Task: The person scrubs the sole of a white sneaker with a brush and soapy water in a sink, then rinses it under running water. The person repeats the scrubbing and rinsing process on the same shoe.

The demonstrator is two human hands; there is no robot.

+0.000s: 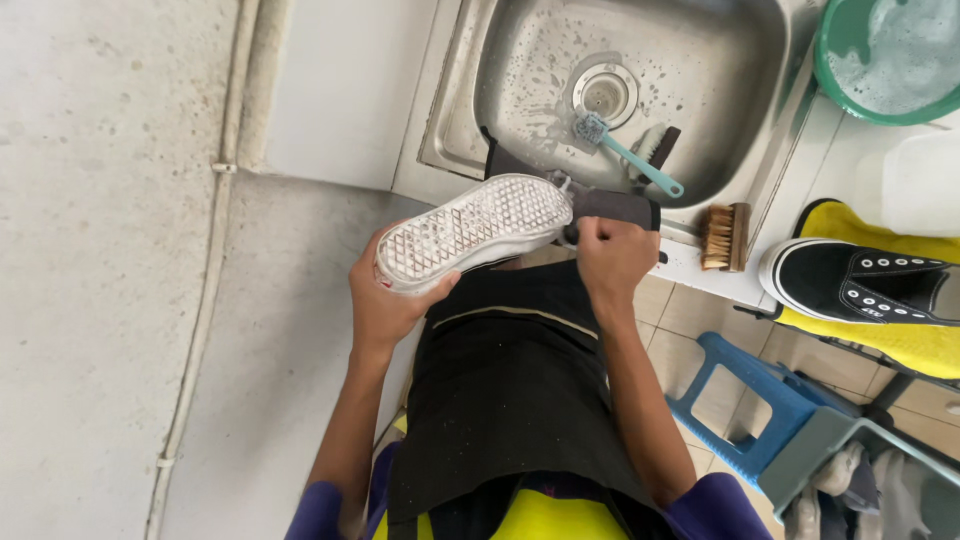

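I am standing at a steel sink (760,150), holding a shoe (475,228) sole-up over its near edge, above my black apron (510,390). On the left, a pipe (205,300) is running down the grey wall. My left hand (385,300) is cupping one end of the shoe from below, fingers curled around its white rubber edge and gripping it. The waffle-patterned sole is facing the camera, wet and flecked with suds, and the shoe is lying tilted, its far end pointing up toward the basin.

My right hand (612,258) is closing into a fist at the shoe's other end, fingers wrapped tight on something small I cannot make out, knuckles just beside the sole.

In the basin, a teal-handled brush (630,155) is lying near the drain (604,92), beside a second dark brush (655,147). A wooden brush (725,237) is sitting on the sink's front rim. Further right, a green basin (850,85) of soapy water is resting on the counter, and a second black shoe (860,283) with white eyelets is lying on a yellow cloth (900,345). Below it, a blue stool (745,395) is standing on the tiled floor.
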